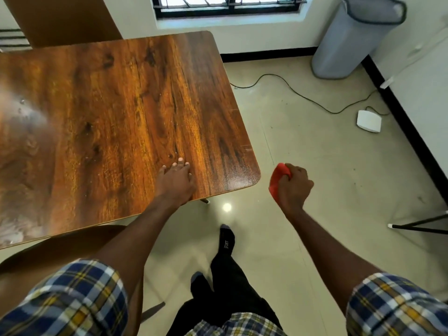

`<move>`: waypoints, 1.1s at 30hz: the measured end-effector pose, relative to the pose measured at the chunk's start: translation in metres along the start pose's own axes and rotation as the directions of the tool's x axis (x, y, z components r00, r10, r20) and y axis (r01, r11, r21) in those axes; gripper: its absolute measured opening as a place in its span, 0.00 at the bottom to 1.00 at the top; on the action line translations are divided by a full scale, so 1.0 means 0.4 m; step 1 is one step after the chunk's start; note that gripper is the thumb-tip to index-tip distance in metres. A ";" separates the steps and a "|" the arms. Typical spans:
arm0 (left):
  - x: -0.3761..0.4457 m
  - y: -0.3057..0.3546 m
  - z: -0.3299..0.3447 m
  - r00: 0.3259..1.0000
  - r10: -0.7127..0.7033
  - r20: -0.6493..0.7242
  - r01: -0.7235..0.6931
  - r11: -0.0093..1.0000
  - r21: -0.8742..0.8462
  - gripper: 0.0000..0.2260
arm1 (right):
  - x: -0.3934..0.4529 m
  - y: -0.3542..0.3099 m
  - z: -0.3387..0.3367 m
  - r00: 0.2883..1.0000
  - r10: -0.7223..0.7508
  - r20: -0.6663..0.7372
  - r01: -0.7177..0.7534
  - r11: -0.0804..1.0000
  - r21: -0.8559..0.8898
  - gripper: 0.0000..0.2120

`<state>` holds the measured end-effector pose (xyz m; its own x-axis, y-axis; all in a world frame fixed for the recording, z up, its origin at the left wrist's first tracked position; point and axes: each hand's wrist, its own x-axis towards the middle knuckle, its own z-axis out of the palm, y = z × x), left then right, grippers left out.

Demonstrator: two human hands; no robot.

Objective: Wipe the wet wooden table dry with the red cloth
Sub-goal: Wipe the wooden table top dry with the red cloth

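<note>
The red cloth (pixel 278 180) is bunched into a tight wad, bright red and smooth-looking, with only its upper and left parts showing past the knuckles. It is off the wooden table (pixel 116 122), held in the air beyond the table's near right corner, above the pale tiled floor (pixel 315 166). The right hand (pixel 294 186) is clenched around the cloth in a fist, fingers curled over it.

The table has a glossy brown top with dark grain and rounded corners. Toward its left edge lies a pale, shiny patch with small droplets, and a few tiny drops sit near the middle, just beyond the fingertips of the left hand (pixel 175 183). That hand rests flat on the tabletop near the table's front edge, not far from the near right corner, with fingers straight and spread, grasping nothing.

Both forearms come from rolled plaid sleeves (pixel 72 299) in blue, yellow and white. Below the table's front edge a curved brown chair back (pixel 60 243) shows, and to the right of it stand the person's dark trousers and socks (pixel 226 241).

Farther right of the table, a grey bin (pixel 349 42) with a dark liner stands against the wall. A dark cable (pixel 291 90) runs over the floor from the table's far right side to a small white box (pixel 368 121). Beyond the table's far edge is a barred window (pixel 228 6).
</note>
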<state>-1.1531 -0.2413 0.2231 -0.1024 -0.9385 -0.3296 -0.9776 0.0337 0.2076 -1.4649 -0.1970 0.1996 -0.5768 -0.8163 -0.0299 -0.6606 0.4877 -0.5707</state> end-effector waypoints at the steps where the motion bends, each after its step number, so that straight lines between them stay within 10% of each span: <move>1: 0.010 0.004 -0.004 1.000 -0.001 -0.008 0.001 1.000 0.014 0.23 | 0.013 -0.031 -0.001 0.999 -0.016 -0.030 0.017 0.999 0.038 0.22; 5: 0.034 0.018 -0.016 0.997 0.018 -0.074 -0.009 0.993 0.120 0.18 | -0.002 -0.194 0.049 0.936 -0.348 0.061 0.344 0.936 0.069 0.25; 10: 0.045 0.026 -0.027 0.997 0.070 -0.041 -0.057 0.965 0.257 0.17 | 0.012 -0.229 0.168 0.656 -0.639 0.402 0.733 0.665 -0.140 0.24; 16: 0.031 0.001 -0.021 0.992 0.093 -0.083 -0.072 0.971 0.226 0.16 | 0.073 -0.132 0.086 0.972 -0.142 0.190 0.146 0.989 -0.007 0.18; 20: 0.039 0.008 -0.030 0.994 0.059 -0.097 -0.045 0.989 0.140 0.20 | 0.088 -0.101 0.028 0.953 0.285 0.107 -0.304 0.916 0.262 0.17; 27: 0.152 0.013 -0.088 0.971 0.050 -0.235 -0.053 0.999 -0.006 0.11 | 0.102 -0.266 0.122 0.969 -0.234 0.073 0.214 0.953 0.216 0.21; 33: 0.332 0.024 -0.136 0.995 -0.039 -0.092 0.042 0.999 0.031 0.27 | 0.172 -0.431 0.247 0.628 -0.724 0.285 0.759 0.651 -0.019 0.26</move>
<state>-1.1663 -0.3841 0.2315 -0.0468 -0.9668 -0.2513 -0.9863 0.0048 0.1651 -1.3435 -0.3678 0.2149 0.2530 -0.9540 0.1606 -0.8768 -0.2963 -0.3787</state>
